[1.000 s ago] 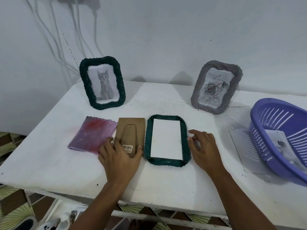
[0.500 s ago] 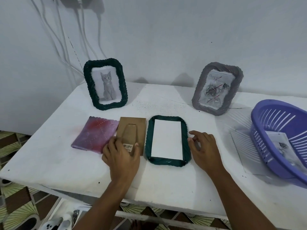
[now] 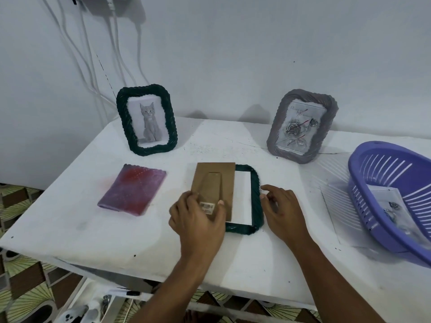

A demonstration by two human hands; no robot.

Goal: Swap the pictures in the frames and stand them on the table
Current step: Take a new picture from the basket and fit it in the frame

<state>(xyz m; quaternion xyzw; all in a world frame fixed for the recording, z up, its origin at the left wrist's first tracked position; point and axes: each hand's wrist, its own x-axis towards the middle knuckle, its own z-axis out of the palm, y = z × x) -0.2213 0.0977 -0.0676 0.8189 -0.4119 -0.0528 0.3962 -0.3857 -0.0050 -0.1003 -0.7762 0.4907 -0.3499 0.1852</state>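
A dark green frame (image 3: 256, 199) lies face down in the middle of the white table (image 3: 70, 217), with a white sheet (image 3: 242, 197) showing in its opening. My left hand (image 3: 198, 220) grips the brown backing board (image 3: 214, 183) at its near end and holds it over the frame's left half. My right hand (image 3: 282, 210) rests with fingertips on the frame's right edge. A second green frame (image 3: 147, 120) with a cat picture stands at the back left. A grey frame (image 3: 300, 127) with a rose picture stands at the back right.
A purple-red cloth (image 3: 133, 192) lies left of the board. A purple plastic basket (image 3: 391, 194) with a picture inside sits at the right edge on a clear sheet (image 3: 333, 206). White cables (image 3: 93, 54) hang on the wall behind.
My left hand has picked up the backing board from beside the frame and moved it right, over the frame's left half. My right hand stays on the frame's right edge.
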